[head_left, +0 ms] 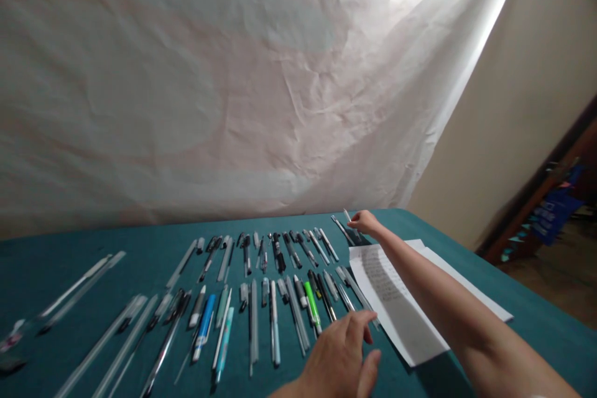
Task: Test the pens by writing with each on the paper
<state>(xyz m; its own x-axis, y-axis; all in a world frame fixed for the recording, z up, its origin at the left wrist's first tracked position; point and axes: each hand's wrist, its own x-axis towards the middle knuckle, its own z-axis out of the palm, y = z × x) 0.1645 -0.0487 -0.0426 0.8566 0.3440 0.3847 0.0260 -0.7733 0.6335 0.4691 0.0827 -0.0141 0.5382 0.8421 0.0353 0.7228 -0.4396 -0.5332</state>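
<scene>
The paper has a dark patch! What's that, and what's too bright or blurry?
Head view: a shadow, probably the right arm's, darkens the paper; head view: glare whitens the hanging sheet at top right; head view: the blue thing at far right looks blurry, lower-left pens a bit soft.

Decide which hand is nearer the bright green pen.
Left. The left hand is close to the near end of the green pen; the right hand is farther off, beyond it to the right.

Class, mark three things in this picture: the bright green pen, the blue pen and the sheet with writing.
Bright green pen (313,307), head view: middle of its barrel.
Blue pen (204,323), head view: blue part of its barrel.
Sheet with writing (400,316), head view: shaded part of the page.
</scene>
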